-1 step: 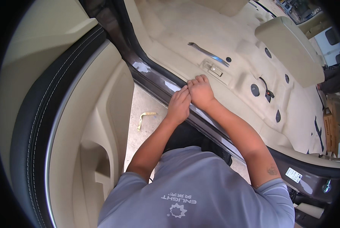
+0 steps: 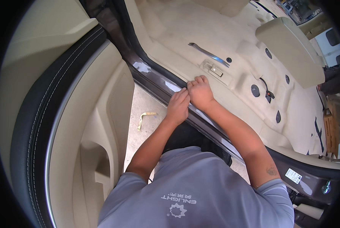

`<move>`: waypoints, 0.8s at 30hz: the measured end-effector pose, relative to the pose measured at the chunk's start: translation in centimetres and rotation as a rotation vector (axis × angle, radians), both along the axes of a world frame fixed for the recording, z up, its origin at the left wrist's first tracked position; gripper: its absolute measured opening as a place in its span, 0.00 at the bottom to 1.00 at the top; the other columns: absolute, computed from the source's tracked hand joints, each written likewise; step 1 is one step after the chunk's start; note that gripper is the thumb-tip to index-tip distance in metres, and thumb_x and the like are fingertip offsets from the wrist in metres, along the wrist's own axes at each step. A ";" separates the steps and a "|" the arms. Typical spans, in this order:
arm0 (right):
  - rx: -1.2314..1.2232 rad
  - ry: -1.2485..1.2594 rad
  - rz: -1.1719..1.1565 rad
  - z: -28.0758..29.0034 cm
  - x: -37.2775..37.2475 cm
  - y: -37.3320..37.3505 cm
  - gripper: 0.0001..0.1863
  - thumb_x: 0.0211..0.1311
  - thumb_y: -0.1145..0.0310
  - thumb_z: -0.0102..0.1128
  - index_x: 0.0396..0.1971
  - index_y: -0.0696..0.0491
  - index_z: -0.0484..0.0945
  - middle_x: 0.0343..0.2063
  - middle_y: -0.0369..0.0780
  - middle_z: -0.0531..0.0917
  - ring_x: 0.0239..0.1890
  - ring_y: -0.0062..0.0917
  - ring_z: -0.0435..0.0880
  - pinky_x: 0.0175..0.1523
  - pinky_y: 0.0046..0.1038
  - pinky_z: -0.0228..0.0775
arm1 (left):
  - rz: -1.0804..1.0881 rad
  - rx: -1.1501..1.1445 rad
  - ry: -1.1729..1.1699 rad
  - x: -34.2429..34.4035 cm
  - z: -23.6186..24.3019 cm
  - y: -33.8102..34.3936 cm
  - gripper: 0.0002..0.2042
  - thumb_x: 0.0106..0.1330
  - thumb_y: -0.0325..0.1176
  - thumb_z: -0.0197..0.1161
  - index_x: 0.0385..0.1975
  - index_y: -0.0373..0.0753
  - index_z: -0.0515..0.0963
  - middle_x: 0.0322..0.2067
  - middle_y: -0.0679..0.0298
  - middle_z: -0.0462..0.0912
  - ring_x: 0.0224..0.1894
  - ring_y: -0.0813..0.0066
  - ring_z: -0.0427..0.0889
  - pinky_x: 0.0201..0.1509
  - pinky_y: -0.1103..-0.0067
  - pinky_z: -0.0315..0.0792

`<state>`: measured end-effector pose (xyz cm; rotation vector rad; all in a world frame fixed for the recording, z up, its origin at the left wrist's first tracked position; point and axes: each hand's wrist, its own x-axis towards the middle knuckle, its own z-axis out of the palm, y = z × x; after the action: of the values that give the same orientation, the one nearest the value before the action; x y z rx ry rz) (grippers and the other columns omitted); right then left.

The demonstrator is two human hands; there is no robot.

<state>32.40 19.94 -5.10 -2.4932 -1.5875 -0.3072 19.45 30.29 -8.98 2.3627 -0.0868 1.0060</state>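
Observation:
Both hands meet at the door sill of a car, over the black rubber door seal (image 2: 154, 65) that runs along its inner edge. My right hand (image 2: 199, 92) is closed over the seal, its knuckles up against the beige sill trim (image 2: 238, 104). Touching it from the left, my left hand (image 2: 178, 104) has its fingers bent and pressed at the same seal, above the dark painted sill (image 2: 154, 85). The fingertips of both are partly hidden. A metal pry bar (image 2: 211, 56) with forked ends lies on the beige floor lining, beyond a small latch (image 2: 215, 70) in the trim.
An open door panel (image 2: 86, 114) in beige and black fills the left. A yellowish bent bracket (image 2: 141, 119) lies on the ground below the sill. A beige box-shaped console (image 2: 287, 49) stands inside the car. A connector on a cable (image 2: 269, 94) rises from the floor lining.

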 end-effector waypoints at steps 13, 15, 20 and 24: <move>0.100 -0.058 0.171 -0.6 0.3 0.5 0.06 0.54 0.72 0.59 0.30 0.51 0.84 0.31 0.39 0.85 0.46 0.33 0.81 0.60 0.38 0.65 | 0.231 -0.718 1.135 7.4 6.8 5.8 0.33 0.73 0.58 0.56 0.20 0.29 0.81 0.24 0.45 0.85 0.32 0.47 0.85 0.43 0.62 0.78; 0.058 0.108 0.130 -0.1 0.4 0.2 0.07 0.55 0.71 0.60 0.33 0.52 0.85 0.32 0.39 0.85 0.46 0.33 0.81 0.59 0.39 0.65 | 0.152 -0.751 1.131 7.1 5.5 6.4 0.33 0.74 0.56 0.53 0.21 0.28 0.82 0.24 0.43 0.85 0.32 0.42 0.85 0.44 0.60 0.78; 0.081 0.228 0.015 2.2 -0.1 0.3 0.17 0.56 0.63 0.67 0.43 0.56 0.82 0.41 0.44 0.85 0.52 0.37 0.79 0.68 0.45 0.60 | 0.281 -0.585 0.718 6.2 1.0 5.3 0.25 0.72 0.45 0.51 0.24 0.28 0.83 0.30 0.37 0.84 0.37 0.36 0.84 0.47 0.55 0.77; 0.053 0.097 -0.069 1.2 -0.7 2.2 0.23 0.53 0.63 0.68 0.48 0.57 0.80 0.44 0.46 0.83 0.55 0.39 0.77 0.72 0.52 0.54 | 0.460 -0.576 0.498 6.6 0.9 2.7 0.21 0.69 0.41 0.52 0.26 0.28 0.84 0.33 0.36 0.84 0.39 0.33 0.83 0.49 0.53 0.76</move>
<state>31.69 22.11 -3.90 -2.4859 -1.4409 -0.2310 26.03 33.03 -8.09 2.0395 0.8498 0.4964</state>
